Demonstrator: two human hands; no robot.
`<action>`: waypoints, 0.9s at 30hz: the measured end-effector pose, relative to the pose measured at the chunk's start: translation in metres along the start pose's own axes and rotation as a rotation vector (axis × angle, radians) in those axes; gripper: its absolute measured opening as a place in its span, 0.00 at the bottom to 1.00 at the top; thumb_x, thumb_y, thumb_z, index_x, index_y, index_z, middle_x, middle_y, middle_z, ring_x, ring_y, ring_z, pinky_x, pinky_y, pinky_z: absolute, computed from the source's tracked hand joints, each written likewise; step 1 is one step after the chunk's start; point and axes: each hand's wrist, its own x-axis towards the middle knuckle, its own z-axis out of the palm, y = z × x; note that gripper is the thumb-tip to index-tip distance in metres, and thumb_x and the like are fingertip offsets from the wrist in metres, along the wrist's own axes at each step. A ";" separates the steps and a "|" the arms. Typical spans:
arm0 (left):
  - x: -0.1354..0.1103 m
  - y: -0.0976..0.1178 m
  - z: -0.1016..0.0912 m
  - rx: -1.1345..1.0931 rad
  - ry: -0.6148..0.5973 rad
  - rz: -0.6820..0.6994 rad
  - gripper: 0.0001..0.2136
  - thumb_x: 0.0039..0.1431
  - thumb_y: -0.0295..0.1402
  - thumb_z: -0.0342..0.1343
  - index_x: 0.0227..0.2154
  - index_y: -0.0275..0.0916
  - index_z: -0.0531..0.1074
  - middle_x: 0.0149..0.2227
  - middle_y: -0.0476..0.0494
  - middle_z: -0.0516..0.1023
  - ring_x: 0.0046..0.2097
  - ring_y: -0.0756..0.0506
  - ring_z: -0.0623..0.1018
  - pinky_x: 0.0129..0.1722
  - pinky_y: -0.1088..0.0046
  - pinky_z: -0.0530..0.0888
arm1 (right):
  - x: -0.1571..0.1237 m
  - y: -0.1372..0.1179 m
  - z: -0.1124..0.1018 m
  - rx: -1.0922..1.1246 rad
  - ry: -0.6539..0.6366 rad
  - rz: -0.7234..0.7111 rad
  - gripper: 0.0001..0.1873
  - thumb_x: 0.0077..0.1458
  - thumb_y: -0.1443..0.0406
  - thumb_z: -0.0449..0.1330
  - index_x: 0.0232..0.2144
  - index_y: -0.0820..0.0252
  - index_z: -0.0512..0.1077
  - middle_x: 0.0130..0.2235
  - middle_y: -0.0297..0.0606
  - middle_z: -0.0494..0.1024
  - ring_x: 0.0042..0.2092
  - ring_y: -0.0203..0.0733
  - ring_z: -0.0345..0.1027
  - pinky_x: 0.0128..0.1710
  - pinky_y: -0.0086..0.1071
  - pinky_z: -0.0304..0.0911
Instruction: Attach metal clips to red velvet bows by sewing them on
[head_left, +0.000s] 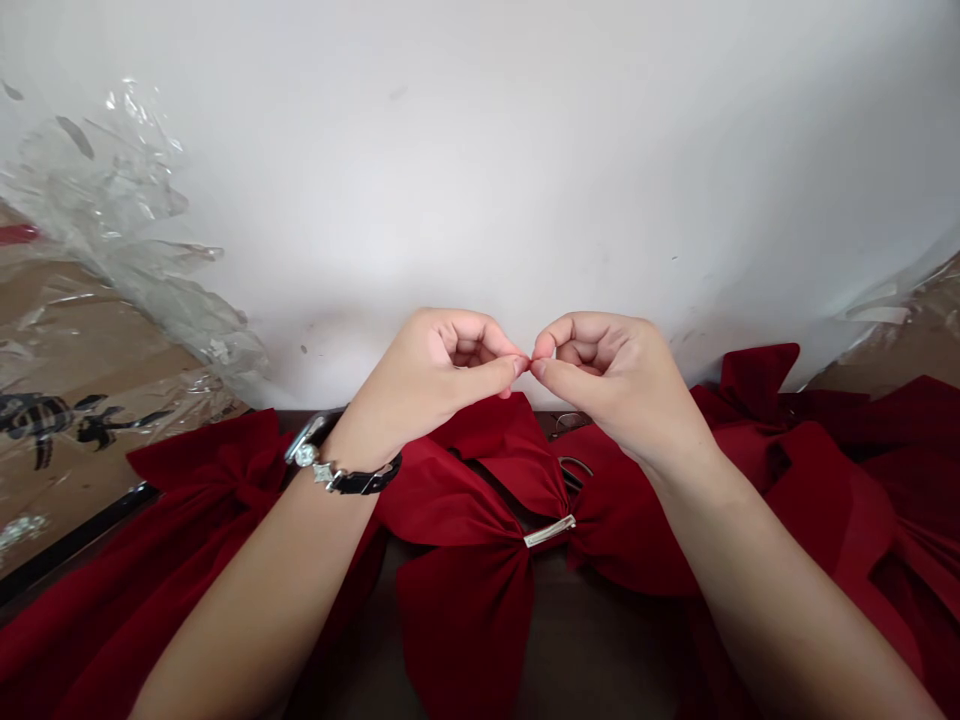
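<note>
My left hand [442,375] and my right hand [626,385] are raised in the middle, their fingertips meeting. Each one pinches thumb against forefinger. Something small and reddish shows between the tips, too little of it to name. Below them lies a large dark red fabric bow [469,610], its loops and tails spread out. A silvery metal hair clip [550,531] lies across the bow's gathered centre. Just behind the clip, part of a looped handle [576,472], perhaps of scissors, pokes out from the fabric.
More red bows lie at the left [225,470] and at the right [757,385] on the dark table [577,640]. A white wall [480,180] rises behind. Cardboard boxes [75,370] with crumpled clear plastic [142,220] stand at the left; another taped carton [922,335] is far right.
</note>
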 end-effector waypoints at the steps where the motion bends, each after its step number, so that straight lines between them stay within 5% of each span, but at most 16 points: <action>1: 0.000 0.000 0.000 0.005 0.002 0.004 0.05 0.51 0.30 0.60 0.22 0.35 0.74 0.20 0.51 0.73 0.23 0.54 0.69 0.25 0.79 0.67 | 0.000 -0.001 0.000 -0.006 0.002 0.002 0.01 0.46 0.70 0.61 0.25 0.62 0.71 0.17 0.25 0.56 0.20 0.26 0.43 0.18 0.24 0.41; 27: -0.001 0.001 0.002 0.067 0.049 0.026 0.06 0.51 0.31 0.58 0.22 0.35 0.73 0.19 0.51 0.70 0.23 0.54 0.67 0.23 0.80 0.65 | -0.006 -0.008 0.001 -0.129 0.059 -0.041 0.02 0.49 0.70 0.61 0.25 0.62 0.72 0.15 0.21 0.48 0.18 0.25 0.37 0.18 0.26 0.37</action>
